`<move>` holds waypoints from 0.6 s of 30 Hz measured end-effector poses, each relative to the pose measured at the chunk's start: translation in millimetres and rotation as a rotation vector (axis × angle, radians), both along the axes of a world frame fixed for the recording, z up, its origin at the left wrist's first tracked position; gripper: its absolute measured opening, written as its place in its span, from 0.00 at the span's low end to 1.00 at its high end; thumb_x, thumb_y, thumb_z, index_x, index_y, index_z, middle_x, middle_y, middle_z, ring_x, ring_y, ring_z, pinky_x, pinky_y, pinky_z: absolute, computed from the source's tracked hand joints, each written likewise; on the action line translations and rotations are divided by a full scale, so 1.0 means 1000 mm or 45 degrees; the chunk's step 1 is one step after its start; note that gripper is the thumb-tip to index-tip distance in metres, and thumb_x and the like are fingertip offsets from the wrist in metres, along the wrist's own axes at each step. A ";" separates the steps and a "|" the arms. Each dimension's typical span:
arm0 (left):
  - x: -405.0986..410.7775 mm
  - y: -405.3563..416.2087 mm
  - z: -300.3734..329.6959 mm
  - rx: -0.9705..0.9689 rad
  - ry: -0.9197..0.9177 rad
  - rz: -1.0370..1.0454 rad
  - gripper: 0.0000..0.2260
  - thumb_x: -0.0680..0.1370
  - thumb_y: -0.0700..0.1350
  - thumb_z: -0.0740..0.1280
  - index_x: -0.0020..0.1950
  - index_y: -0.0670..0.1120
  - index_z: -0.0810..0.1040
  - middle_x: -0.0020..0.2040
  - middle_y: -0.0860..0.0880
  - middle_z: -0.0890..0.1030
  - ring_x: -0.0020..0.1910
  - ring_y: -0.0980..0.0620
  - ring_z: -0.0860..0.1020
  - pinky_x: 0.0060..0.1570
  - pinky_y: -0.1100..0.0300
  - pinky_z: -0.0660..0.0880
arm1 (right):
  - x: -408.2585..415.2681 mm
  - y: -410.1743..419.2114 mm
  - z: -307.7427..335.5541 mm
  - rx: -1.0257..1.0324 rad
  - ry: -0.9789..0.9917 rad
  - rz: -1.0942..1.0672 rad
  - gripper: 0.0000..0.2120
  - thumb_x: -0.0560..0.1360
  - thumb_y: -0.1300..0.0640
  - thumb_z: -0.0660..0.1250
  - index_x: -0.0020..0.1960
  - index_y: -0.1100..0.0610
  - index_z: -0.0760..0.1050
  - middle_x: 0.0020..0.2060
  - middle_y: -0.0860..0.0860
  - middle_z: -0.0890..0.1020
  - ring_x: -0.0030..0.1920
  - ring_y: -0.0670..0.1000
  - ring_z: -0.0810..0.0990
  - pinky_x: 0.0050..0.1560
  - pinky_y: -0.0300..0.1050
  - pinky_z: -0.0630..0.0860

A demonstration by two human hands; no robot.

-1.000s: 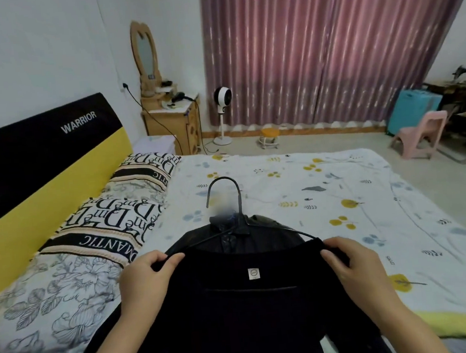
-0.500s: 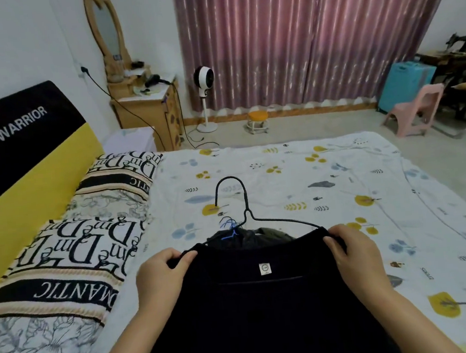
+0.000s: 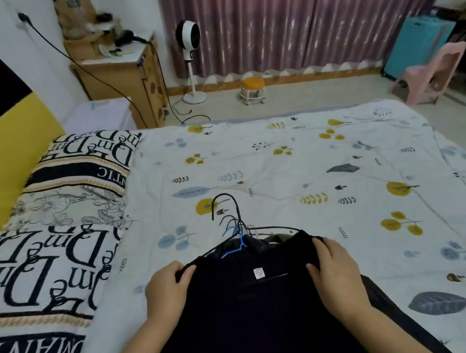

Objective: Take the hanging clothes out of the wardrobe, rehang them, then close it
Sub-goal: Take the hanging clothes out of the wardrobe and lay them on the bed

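A black garment (image 3: 255,315) with a small white neck label lies on the bed (image 3: 296,176), on top of other dark clothes. My left hand (image 3: 167,290) grips its left shoulder. My right hand (image 3: 337,272) grips its right shoulder. A black wire hanger (image 3: 230,207) sticks out above the collar, its hook resting on the sheet. A blue hanger (image 3: 236,242) and more hooks lie bunched under it. The wardrobe is out of view.
Patterned pillows (image 3: 52,248) lie along the yellow and black headboard (image 3: 1,146) on the left. Beyond the bed stand a wooden dresser (image 3: 121,73), a white fan (image 3: 189,56), a small orange stool (image 3: 253,88), a pink chair (image 3: 431,71) and purple curtains (image 3: 296,16).
The view has tilted down and closer to the bed. The garment and hanger have come lower onto the sheet; both hands keep their hold on the shoulders.
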State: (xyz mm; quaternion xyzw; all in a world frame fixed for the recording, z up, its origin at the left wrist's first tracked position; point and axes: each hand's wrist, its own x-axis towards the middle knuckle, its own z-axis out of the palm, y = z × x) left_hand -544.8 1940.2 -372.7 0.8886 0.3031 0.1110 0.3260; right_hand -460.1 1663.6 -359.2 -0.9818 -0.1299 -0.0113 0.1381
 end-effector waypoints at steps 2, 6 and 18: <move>0.013 0.008 -0.029 0.002 0.061 0.017 0.14 0.76 0.50 0.66 0.32 0.49 0.71 0.28 0.52 0.75 0.32 0.53 0.74 0.33 0.57 0.66 | -0.009 0.009 -0.032 -0.103 0.085 -0.015 0.27 0.70 0.53 0.73 0.66 0.60 0.72 0.64 0.61 0.75 0.65 0.62 0.73 0.60 0.59 0.73; 0.034 0.021 -0.078 0.030 0.181 0.006 0.14 0.76 0.51 0.66 0.31 0.51 0.69 0.30 0.53 0.74 0.34 0.51 0.74 0.34 0.57 0.67 | -0.027 0.020 -0.065 -0.304 0.297 0.034 0.33 0.66 0.44 0.75 0.68 0.55 0.71 0.69 0.58 0.70 0.69 0.59 0.69 0.62 0.58 0.71; 0.022 0.009 -0.095 0.251 0.714 -0.340 0.23 0.81 0.55 0.54 0.73 0.47 0.60 0.71 0.46 0.64 0.68 0.47 0.65 0.65 0.55 0.65 | -0.038 0.021 -0.070 -0.539 0.585 0.157 0.30 0.80 0.50 0.58 0.77 0.51 0.49 0.77 0.54 0.48 0.77 0.54 0.46 0.74 0.57 0.48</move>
